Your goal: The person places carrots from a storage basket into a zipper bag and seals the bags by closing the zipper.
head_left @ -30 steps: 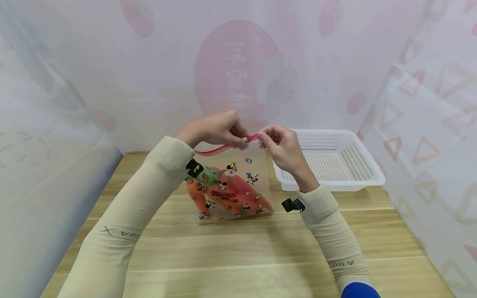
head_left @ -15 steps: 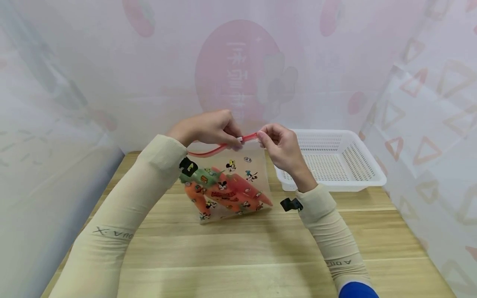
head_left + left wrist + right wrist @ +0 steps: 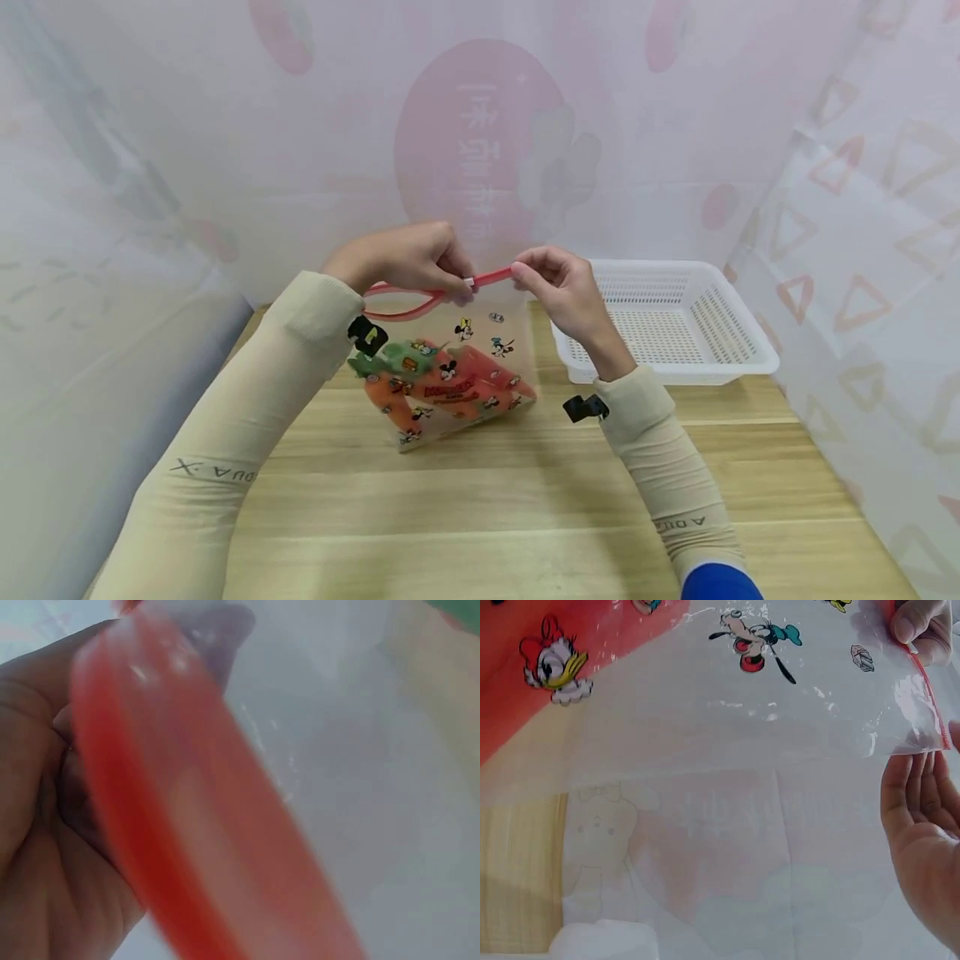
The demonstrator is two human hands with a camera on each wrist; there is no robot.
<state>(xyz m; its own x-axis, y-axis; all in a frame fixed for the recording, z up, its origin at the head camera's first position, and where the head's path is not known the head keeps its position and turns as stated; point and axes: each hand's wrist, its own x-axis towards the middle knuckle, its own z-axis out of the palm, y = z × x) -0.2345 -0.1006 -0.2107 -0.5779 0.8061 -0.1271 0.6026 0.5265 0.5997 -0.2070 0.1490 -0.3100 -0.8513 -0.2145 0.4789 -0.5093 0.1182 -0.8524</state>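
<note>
A clear zip bag (image 3: 517, 329) printed with cartoon characters hangs from both hands, its lower edge at the table. Inside show orange carrot-shaped things (image 3: 392, 407) with green tops. My left hand (image 3: 415, 257) pinches the red zip (image 3: 493, 276) at its white slider (image 3: 469, 283). To the slider's left the red strip parts into a gaping loop; to its right it runs as a single band. My right hand (image 3: 561, 287) pinches the bag's top right corner. The left wrist view has the red strip (image 3: 195, 802) large and blurred beside the left palm.
On the right at the back stands a white perforated plastic basket (image 3: 750, 367). The wooden table (image 3: 525, 533) is bordered by printed white curtains (image 3: 315, 167) at the back and sides.
My left hand has slid leftward with the slider, and the closed red band between the hands is longer. The right hand has barely moved. The bag's bottom right corner has shifted left.
</note>
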